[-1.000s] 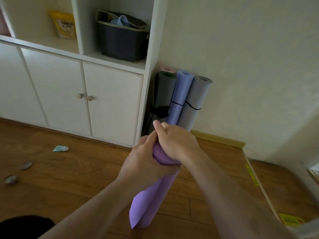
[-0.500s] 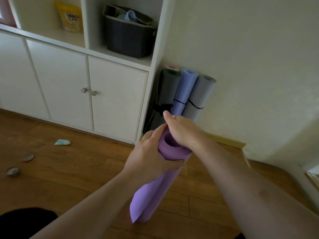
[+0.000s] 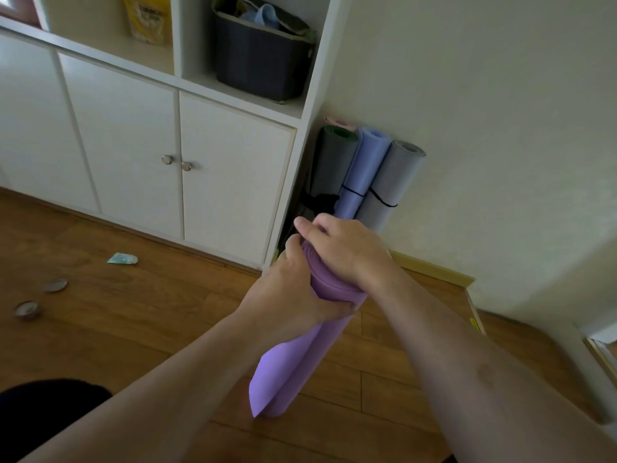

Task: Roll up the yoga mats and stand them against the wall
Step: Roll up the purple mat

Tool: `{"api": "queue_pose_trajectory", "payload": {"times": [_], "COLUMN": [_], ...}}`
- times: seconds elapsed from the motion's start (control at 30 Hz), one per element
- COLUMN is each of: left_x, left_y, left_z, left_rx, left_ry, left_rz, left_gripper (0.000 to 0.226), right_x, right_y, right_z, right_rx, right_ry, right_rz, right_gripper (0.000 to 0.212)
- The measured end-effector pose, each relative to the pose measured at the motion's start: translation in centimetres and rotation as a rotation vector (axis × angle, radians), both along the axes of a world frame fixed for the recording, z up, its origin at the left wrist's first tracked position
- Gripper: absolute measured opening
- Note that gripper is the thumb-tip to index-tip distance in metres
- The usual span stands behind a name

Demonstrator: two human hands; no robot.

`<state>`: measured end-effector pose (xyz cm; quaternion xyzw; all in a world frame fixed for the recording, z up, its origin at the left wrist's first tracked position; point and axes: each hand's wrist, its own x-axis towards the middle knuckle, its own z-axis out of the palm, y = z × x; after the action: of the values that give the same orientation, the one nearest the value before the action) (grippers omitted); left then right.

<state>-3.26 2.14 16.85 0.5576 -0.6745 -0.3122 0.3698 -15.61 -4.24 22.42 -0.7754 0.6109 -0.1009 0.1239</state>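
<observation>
Purple rolled mat (image 3: 293, 359) upright on wooden floor (image 3: 133, 315), left grip (image 3: 293, 292) and right grip (image 3: 350, 252) both curled round its top

Bare forearms, no sleeves, hands (image 3: 320, 275) ungloved

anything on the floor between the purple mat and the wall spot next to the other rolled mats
Nothing visible does. The purple mat, gripped by the left hand and right hand, stands on bare wood floor; the stretch right of the grey mat looks free, though the hands hide part of it.
</observation>
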Motion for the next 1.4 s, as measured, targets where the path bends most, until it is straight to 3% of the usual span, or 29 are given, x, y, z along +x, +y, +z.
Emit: {"api": "queue_pose_trajectory", "payload": {"times": [0.17,0.3,0.37,0.5,0.73,1.13,1.3,1.4], "left_x": [0.5,2.0,2.6,2.1,1.8,-0.2,-2.2,-2.4], "left_y": [0.2,1.0,1.0,0.9,0.8,0.5,1.7,1.5], "left_z": [0.6,2.0,2.2,2.3,1.4,0.5,1.0,0.8], "left_rx": [0.064,0.232,0.276,0.247,0.203,0.149,0.095,0.016], "left_ry": [-0.158,-0.381,-0.441,-0.446,-0.181,-0.127,-0.306,-0.346], "left_rz": [0.064,-0.027,-0.03,-0.055,-0.067,0.001,0.158,0.238], "left_gripper": [0.115,0.036,0.02,0.027,0.034,0.034,0.055,0.056], "right_x": [0.5,-0.2,-0.2,0.4,0.5,0.2,0.7,1.2], "right_y": [0.5,0.4,0.2,-0.1,-1.0,-1.6,-0.8,-0.4], "right_z": [0.2,0.3,0.3,0.4,0.3,0.1,0.5,0.7], "right_rx": [0.013,0.005,0.012,0.018,0.013,-0.107,-0.076,-0.011], "right_ry": [0.104,0.118,0.123,0.139,0.146,0.099,0.083,0.078], "right_rz": [0.134,0.082,0.078,0.077,0.046,0.017,-0.212,-0.259], "right_gripper": [0.053,0.043,0.042,0.04,0.038,0.043,0.056,0.071]}}
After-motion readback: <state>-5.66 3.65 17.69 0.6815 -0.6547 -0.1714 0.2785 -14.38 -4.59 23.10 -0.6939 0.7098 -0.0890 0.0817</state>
